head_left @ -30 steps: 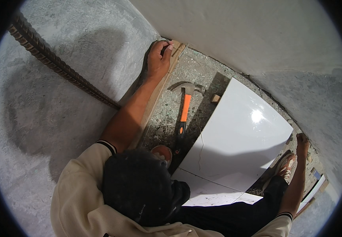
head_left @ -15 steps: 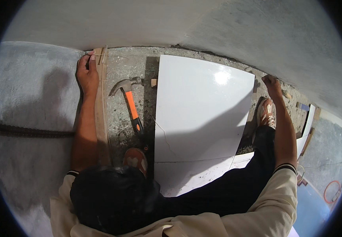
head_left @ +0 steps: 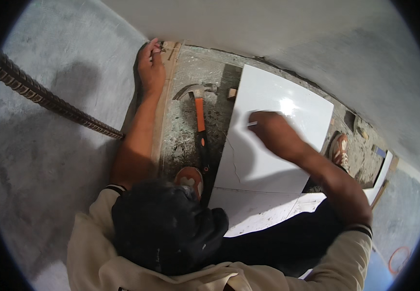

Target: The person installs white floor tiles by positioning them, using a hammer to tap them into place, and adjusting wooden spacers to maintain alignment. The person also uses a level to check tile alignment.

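Note:
My left hand (head_left: pixel 152 70) is at the far end of a long wooden board (head_left: pixel 170 72) by the wall corner. Its fingers are bent together beside nails (head_left: pixel 172 51) and thin string; what they pinch, if anything, is hidden. Closed and blurred by motion, my right hand (head_left: pixel 275 133) is over a large white glossy tile (head_left: pixel 292 92). A small whitish piece (head_left: pixel 252 123) sticks out of its fingers; its kind cannot be made out. Between board and tile, a claw hammer (head_left: pixel 200 114) with an orange and black handle lies on the rough floor.
A ribbed steel bar (head_left: pixel 60 104) slants in front of the left wall. A small wooden block (head_left: pixel 232 93) touches the tile's left edge. My shoes (head_left: pixel 189 180) stand either side of the tile. An orange hose or cable loop (head_left: pixel 398 259) lies at the lower right.
My right hand has swung left from the right wall's foot to above the tile. My left hand stays at the board's end, while the whole view has shifted and tilted.

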`<action>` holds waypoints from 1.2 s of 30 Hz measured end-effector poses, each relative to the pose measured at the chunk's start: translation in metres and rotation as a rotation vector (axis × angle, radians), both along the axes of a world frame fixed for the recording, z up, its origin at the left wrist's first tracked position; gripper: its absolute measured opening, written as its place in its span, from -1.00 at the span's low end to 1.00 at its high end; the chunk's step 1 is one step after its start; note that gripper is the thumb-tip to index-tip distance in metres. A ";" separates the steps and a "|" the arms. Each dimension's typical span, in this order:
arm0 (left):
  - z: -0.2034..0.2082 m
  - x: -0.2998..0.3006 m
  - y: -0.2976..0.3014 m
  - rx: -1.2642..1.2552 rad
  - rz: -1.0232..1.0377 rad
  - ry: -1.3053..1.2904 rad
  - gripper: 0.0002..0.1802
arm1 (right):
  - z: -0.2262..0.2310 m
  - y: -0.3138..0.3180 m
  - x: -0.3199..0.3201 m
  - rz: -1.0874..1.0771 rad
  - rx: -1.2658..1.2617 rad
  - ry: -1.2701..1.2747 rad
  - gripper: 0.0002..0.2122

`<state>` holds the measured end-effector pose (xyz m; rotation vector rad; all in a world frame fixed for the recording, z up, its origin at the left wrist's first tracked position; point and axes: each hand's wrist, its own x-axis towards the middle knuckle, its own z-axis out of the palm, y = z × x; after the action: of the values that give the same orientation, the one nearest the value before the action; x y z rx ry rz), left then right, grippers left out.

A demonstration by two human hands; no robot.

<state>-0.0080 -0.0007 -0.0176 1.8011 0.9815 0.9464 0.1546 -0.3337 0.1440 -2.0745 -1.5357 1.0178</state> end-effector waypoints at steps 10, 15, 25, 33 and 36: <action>0.051 0.015 -0.030 0.227 0.113 -0.010 -0.63 | -0.109 0.082 -0.145 -0.247 -0.326 -0.146 -0.44; 0.074 0.037 -0.058 0.278 0.057 -0.124 -0.65 | -0.078 0.083 -0.141 -0.546 -0.213 -0.013 -0.45; 0.112 0.066 -0.101 0.226 -0.145 -0.381 -0.69 | -0.004 0.012 -0.063 -0.570 0.164 0.432 -0.52; 0.144 0.101 -0.125 0.394 -0.680 -0.449 -0.77 | 0.220 -0.095 -0.043 -0.983 -0.214 0.678 -0.51; 0.175 0.133 -0.175 0.392 -1.054 -0.383 -0.82 | 0.257 -0.145 -0.046 -1.337 0.044 0.732 -0.63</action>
<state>0.1248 -0.1755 0.1570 1.9594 -0.4382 0.7431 0.1087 -0.4789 0.4006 -1.7500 0.2494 0.9087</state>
